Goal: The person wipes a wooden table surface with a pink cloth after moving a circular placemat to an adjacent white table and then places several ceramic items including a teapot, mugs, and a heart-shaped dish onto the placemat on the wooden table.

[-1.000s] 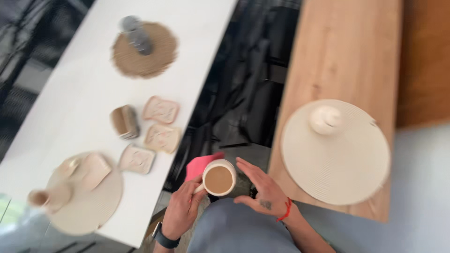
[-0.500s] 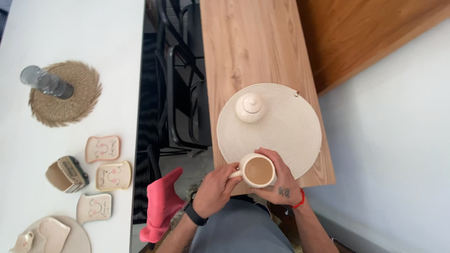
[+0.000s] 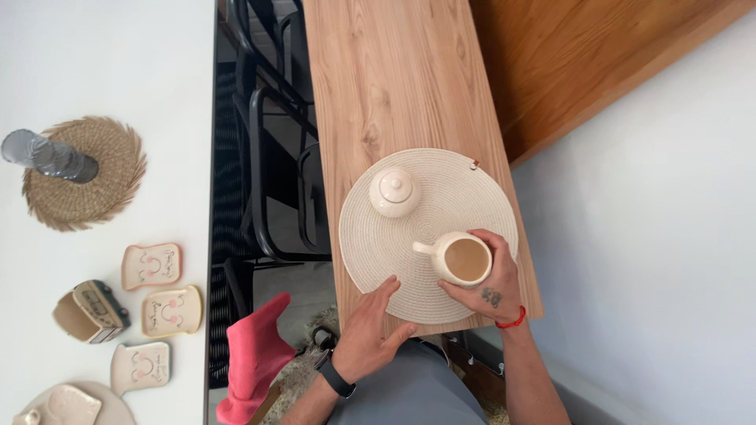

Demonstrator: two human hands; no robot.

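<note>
mug, cream-coloured and filled with a light brown milky drink, stands on the near right part of a round woven placemat, its handle pointing to the left. right hand wraps round the mug's right and near side, fingers curled against its wall, thumb at the near edge, a red string on the wrist. left hand is off the mug, fingers spread and loose, fingertips resting on the near rim of the placemat, holding nothing; a dark watch sits on that wrist. just beyond the mug on the same mat stands a small cream lidded pot with a round knob. mat lies at the near end of a long wooden table. to the left, past dark chairs and a pink cloth, a white counter carries toast-shaped coasters, a small toaster-shaped holder, and a clear glass lying on a straw mat.
</note>
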